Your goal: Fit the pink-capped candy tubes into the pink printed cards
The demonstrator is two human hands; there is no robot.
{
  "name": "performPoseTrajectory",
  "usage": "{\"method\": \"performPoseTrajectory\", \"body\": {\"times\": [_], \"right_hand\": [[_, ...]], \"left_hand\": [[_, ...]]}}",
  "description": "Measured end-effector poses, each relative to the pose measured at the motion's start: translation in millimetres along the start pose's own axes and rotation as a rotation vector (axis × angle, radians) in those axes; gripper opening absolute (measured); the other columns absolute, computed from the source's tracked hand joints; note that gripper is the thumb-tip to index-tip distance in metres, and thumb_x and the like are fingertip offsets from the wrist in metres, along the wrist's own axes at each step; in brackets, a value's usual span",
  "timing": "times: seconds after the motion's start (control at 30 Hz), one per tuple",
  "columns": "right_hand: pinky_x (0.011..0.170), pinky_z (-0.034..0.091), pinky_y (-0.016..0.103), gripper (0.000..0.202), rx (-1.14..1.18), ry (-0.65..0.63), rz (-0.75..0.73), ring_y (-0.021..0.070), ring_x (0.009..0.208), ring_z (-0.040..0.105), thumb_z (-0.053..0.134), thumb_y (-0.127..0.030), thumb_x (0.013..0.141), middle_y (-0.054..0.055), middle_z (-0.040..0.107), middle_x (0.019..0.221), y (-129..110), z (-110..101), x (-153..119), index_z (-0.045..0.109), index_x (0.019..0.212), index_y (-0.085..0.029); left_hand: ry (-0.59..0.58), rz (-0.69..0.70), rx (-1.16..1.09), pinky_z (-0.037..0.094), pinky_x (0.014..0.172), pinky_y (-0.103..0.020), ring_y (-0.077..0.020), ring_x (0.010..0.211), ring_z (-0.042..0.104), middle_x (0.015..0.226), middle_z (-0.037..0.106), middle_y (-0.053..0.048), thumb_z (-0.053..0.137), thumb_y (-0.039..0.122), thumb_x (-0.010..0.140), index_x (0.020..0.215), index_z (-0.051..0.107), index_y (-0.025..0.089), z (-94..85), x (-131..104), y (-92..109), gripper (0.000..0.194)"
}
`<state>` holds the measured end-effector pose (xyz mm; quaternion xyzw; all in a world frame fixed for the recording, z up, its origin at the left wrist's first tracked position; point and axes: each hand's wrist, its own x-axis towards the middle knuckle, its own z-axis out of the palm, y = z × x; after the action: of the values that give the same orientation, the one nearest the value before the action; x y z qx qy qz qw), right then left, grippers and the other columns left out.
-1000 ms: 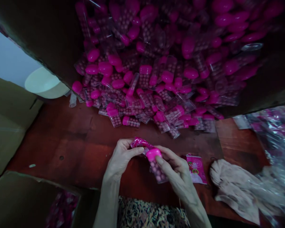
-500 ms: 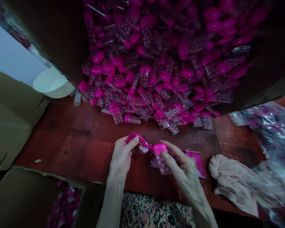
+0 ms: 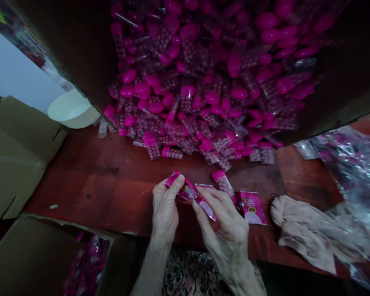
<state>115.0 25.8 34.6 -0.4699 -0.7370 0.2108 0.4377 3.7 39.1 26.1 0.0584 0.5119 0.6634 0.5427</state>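
Between the thumb and fingers of my left hand (image 3: 165, 205) is a pink printed plastic packet (image 3: 186, 191). My right hand (image 3: 223, 218) is closed at the packet's right end, its thumb and fingertips pinching the film. Part of another pink printed piece (image 3: 210, 210) shows around the right fingers; whether it joins the packet I cannot tell. Just beyond the right hand, a clear tube with a pink cap and small round balls (image 3: 223, 183) lies on the table. A flat pink printed packet (image 3: 253, 207) lies to the right of that hand.
A large tipped box (image 3: 89, 61) spills many pink-capped tubes (image 3: 188, 102) onto the red-brown table (image 3: 117, 185). A white bowl (image 3: 72, 111) stands at left, cardboard boxes (image 3: 18, 152) beside it. Pink packets (image 3: 86, 263) fill a lower box. Right: a cloth (image 3: 302, 226) and clear plastic bags (image 3: 351, 172).
My right hand has let go of the pink-capped tube, which now lies on the table, and has moved left to pinch the packet. My left hand keeps hold of the packet.
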Motion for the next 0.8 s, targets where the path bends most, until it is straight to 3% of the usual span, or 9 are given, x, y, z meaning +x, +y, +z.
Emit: {"method": "performPoseTrajectory", "body": {"times": [0.13,0.37,0.6,0.8], "right_hand": [[0.078,0.056,0.036,0.031,0.046,0.045,0.126,0.02,0.089,0.065,0.056,-0.014,0.082,0.008,0.068,0.1,0,4,-3,0.061,0.112,-0.019],[0.074,0.056,0.033,0.02,0.261,-0.066,0.319,0.0174,0.078,0.067,0.059,-0.021,0.082,0.004,0.071,0.09,7,3,-6,0.066,0.101,-0.022],[0.071,0.055,0.03,0.02,0.288,-0.059,0.258,0.018,0.08,0.066,0.058,-0.018,0.082,0.004,0.071,0.09,12,-1,-7,0.068,0.099,-0.022],[0.068,0.055,0.028,0.021,0.261,-0.055,0.18,0.0182,0.076,0.068,0.056,-0.014,0.082,0.004,0.072,0.084,16,-7,-4,0.07,0.097,-0.02]], "left_hand": [[-0.015,-0.039,-0.051,0.04,0.054,-0.018,-0.0052,0.05,0.05,0.055,0.06,0.006,0.075,0.025,0.062,0.06,0.062,0.015,2.8,-5,0,0.017],[-0.011,-0.178,-0.097,0.036,0.047,-0.019,-0.0052,0.044,0.047,0.053,0.059,0.006,0.078,0.029,0.057,0.059,0.063,0.016,-3.0,-5,-3,0.02],[-0.031,-0.163,-0.044,0.033,0.042,-0.018,-0.0052,0.044,0.047,0.051,0.059,0.005,0.077,0.03,0.06,0.061,0.064,0.015,-0.9,-10,-5,0.019],[-0.023,-0.07,0.071,0.032,0.043,-0.019,-0.0054,0.043,0.045,0.05,0.058,0.004,0.073,0.032,0.065,0.06,0.062,0.014,1.3,-14,-7,0.021]]}}
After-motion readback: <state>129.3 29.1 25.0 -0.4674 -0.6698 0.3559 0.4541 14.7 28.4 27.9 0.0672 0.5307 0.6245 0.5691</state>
